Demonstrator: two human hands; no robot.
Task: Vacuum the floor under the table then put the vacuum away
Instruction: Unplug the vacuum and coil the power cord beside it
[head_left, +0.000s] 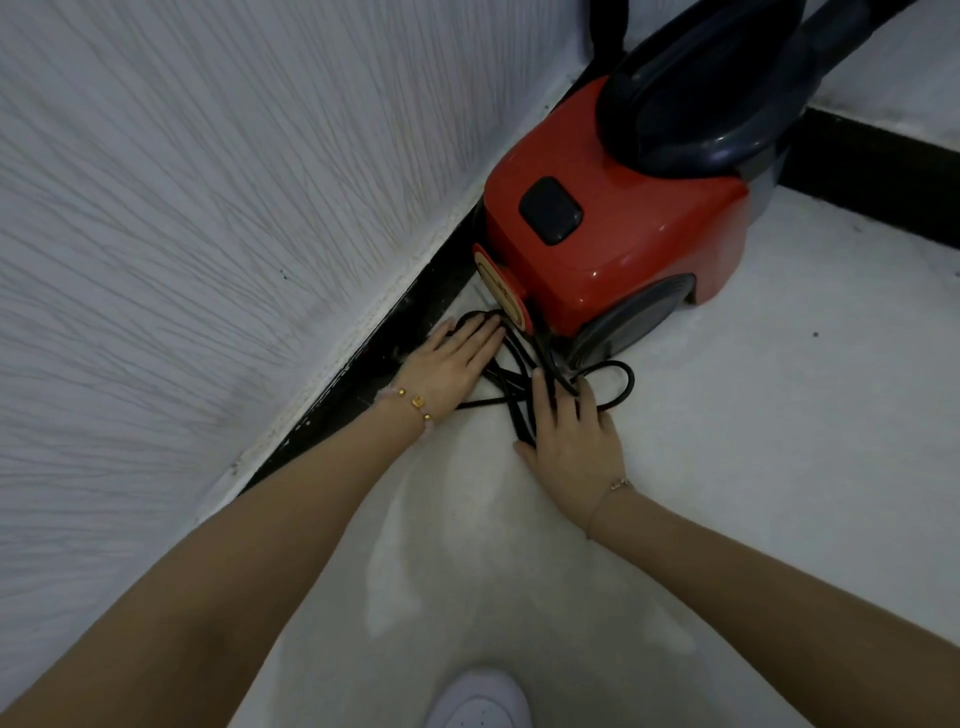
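Both bare arms reach forward and down, drawing towards each other. The left hand (451, 364) lies palm down, fingers straight and close together. The right hand (571, 441) lies near it, also palm down, fingers extended and slightly spread, thumb out to the left.

Glossy red on the vacuum body (623, 228), with a black button (550, 210) set in its top. Dark navy-grey for the handle (727, 104) above. Grey on the wheel (634, 322); a tan face on the round red cap (501, 291) at the rear. Black for the cord (618, 379) and for the skirting (363, 353). White on the wall (208, 182), patterned with fine, streaky lines. Pale off-white for the floor (727, 467), faintly mottled. Gold beads and soft pink on the bracelet (415, 402) at the left wrist; a thin pale chain (621, 484) at the right. White on the shoe (478, 699).
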